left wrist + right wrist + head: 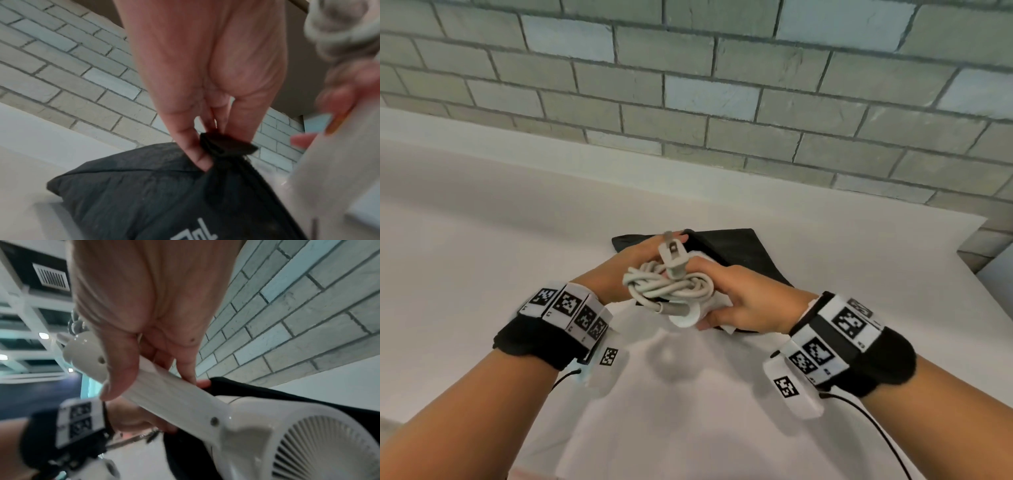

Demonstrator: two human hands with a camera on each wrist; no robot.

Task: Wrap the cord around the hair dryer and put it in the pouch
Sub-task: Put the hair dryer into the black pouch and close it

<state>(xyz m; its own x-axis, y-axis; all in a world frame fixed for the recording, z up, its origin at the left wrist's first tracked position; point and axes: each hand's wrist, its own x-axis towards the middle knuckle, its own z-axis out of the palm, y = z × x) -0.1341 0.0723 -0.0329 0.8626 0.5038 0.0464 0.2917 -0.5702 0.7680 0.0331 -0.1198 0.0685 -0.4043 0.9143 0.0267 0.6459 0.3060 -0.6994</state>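
A white hair dryer [236, 423] has its grey cord [671, 286] bundled around the handle, with the plug [673, 258] sticking up. My right hand [743, 301] grips the handle [170, 392], and the dryer's head with its rear grille [320, 449] points into the mouth of the black pouch [736, 255]. My left hand [633, 263] pinches the pouch's edge [224, 146] and holds it up off the counter. In the head view the dryer's head is hidden behind my hands and the cord.
The pouch [156, 191] lies on a white counter [500, 240] that runs back to a grey brick wall [688, 85]. The counter ends at a corner on the right [976, 226]. Black bands with square markers sit on both wrists.
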